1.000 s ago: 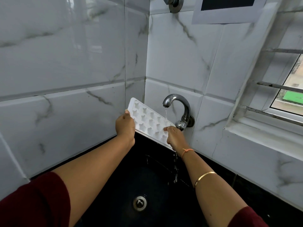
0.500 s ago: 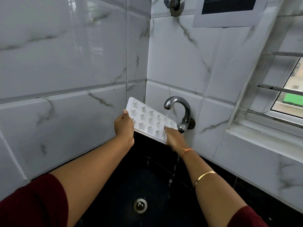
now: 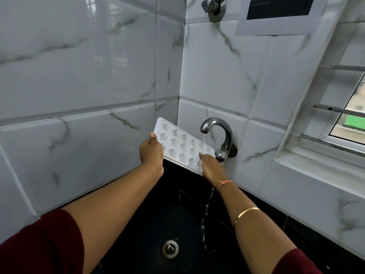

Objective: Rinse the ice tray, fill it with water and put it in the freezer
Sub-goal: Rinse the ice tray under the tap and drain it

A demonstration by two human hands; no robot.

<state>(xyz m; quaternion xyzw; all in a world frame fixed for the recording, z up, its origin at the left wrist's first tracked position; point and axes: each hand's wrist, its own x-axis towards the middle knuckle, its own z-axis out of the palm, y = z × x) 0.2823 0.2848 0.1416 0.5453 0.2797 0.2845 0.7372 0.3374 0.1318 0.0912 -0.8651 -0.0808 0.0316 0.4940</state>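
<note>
I see a tiled corner: glossy white wall tiles (image 3: 83,62) with grey veining meet above a black sink basin (image 3: 150,220), whose steel drain (image 3: 170,248) sits low in the bowl. A barred window (image 3: 347,115) occupies the right edge above a white sill. High on the back wall I note a metal valve fitting (image 3: 214,6) and, beside it, a white sheet of paper (image 3: 276,15) with a dark printed panel; the small line of writing on it is too blurred for me to read. I find no brand marks on any item.

A curved chrome tap (image 3: 217,133) projects from the back wall and is running. The stream lands on the right end of the white ice tray (image 3: 182,147), which is held over the basin, tilted with its left end higher and its star-shaped cavities facing the camera. Water falls from the tray's lower right corner in a broken thread (image 3: 206,210) into the basin.

The left hand (image 3: 151,153) clasps the tray's left short edge, thumb on the upper face, fingers hidden behind. The right hand (image 3: 210,167) pinches the lower right corner, thumb on top, just beside the tap's base. Both forearms reach forward from maroon sleeves (image 3: 39,248); the right carries an orange thread (image 3: 225,183) at the wrist and a gold bangle (image 3: 245,214) further up.
</note>
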